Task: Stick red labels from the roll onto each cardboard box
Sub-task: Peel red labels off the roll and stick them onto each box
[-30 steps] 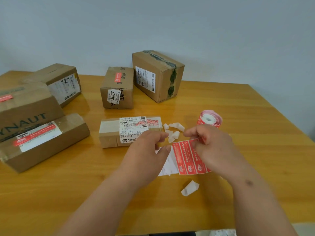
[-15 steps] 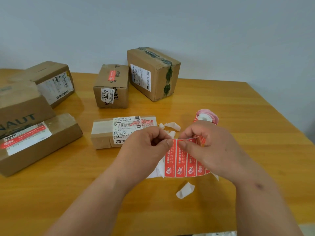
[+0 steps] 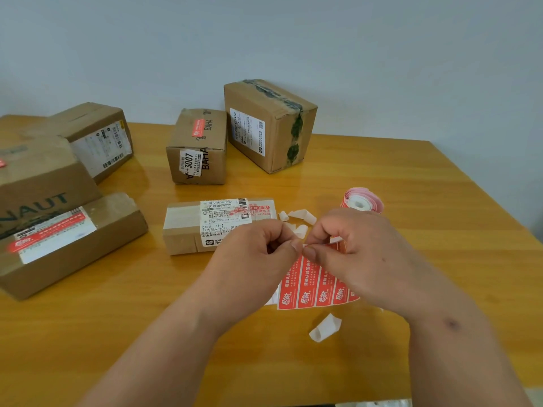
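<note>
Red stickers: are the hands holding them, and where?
Yes. Both the left hand and right hand pinch the strip of red labels at its top edge, fingertips nearly touching.

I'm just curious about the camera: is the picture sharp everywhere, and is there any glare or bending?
Head view: the red label strip and hands read fairly sharp; the boxes at the left edge, like the long box, look soft and stretched by the wide lens; the wooden table shows a mild sheen, with soft shadows beside the boxes.
</note>
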Action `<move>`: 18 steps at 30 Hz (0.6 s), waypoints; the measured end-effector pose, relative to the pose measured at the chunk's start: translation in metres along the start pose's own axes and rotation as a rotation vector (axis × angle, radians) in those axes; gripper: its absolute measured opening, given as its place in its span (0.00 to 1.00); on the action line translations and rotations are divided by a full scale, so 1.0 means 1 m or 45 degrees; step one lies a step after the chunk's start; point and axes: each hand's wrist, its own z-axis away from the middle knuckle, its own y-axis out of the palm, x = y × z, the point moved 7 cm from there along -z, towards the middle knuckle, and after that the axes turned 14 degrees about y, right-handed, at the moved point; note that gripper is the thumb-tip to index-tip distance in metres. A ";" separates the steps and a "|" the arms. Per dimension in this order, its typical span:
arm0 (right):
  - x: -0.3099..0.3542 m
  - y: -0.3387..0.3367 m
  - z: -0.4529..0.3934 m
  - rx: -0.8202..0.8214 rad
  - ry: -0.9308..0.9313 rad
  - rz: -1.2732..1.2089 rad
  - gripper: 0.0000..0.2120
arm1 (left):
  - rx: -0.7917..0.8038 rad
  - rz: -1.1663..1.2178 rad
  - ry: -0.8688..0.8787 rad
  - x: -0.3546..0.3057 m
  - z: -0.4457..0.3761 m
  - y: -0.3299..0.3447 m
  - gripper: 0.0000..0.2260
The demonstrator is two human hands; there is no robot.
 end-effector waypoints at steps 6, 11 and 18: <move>0.003 0.000 0.000 -0.065 -0.078 -0.110 0.07 | -0.039 0.058 -0.020 0.000 0.003 -0.003 0.12; 0.004 0.001 0.000 -0.100 -0.106 -0.119 0.08 | -0.054 0.076 -0.020 0.001 0.003 -0.004 0.12; 0.004 0.004 0.000 -0.109 -0.092 -0.147 0.09 | -0.041 0.098 -0.035 0.003 0.004 -0.005 0.12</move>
